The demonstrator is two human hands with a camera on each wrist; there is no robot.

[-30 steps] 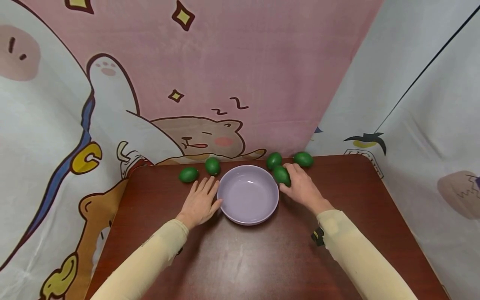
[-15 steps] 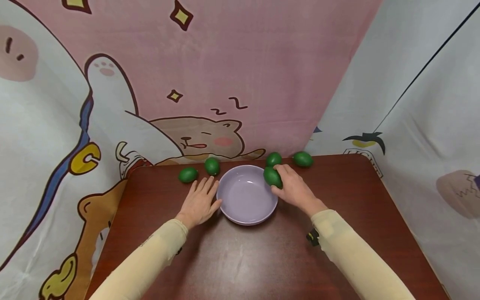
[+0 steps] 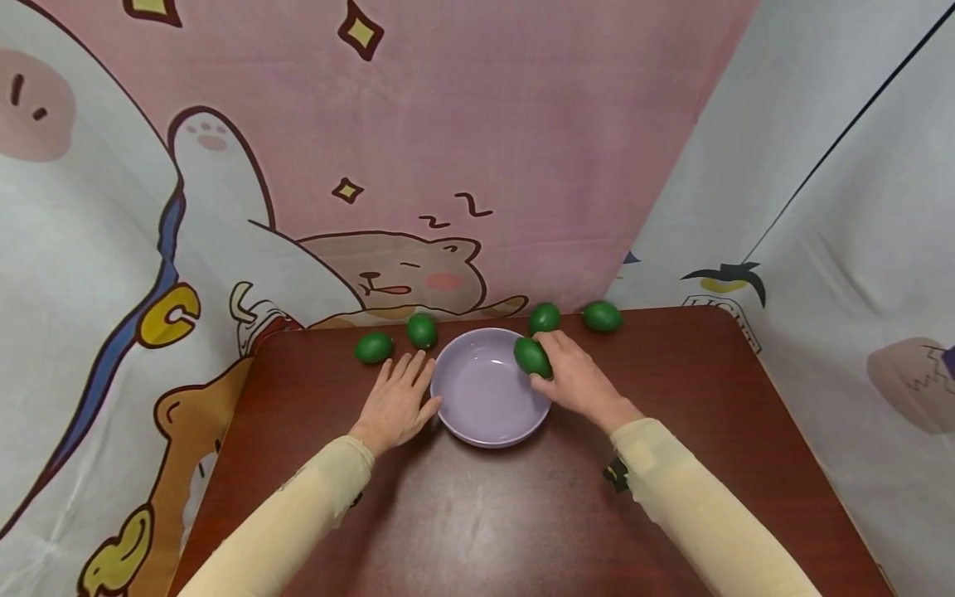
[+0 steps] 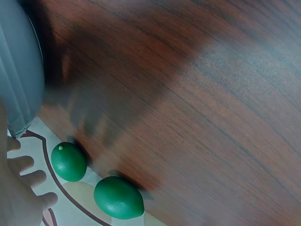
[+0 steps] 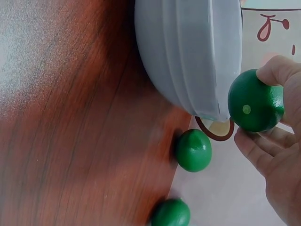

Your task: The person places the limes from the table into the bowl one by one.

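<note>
A shallow lilac bowl (image 3: 488,398) stands on the table. Over its right rim, my right hand (image 3: 582,377) grips a green lime (image 3: 532,356) between thumb and fingers; the right wrist view shows this lime (image 5: 254,103) raised beside the bowl's rim (image 5: 225,61). My left hand (image 3: 399,402) lies at the bowl's left side, fingers straight and spread, thumb at the rim. Just beyond its fingertips are two limes, one farther left (image 3: 375,347) and one nearer the bowl (image 3: 422,330). Behind my right hand sit another lime (image 3: 545,318) and a lime at the far right (image 3: 602,316).
The brown wooden table (image 3: 477,522) reaches back to a hanging printed cloth (image 3: 522,149) along its far edge. More pale cloth (image 3: 843,274) hangs at the right side. The loose limes lie close to the table's back edge.
My right hand has lifted a lime from the table right of the bowl and carried it left over the rim. The left hand stays where it was.
</note>
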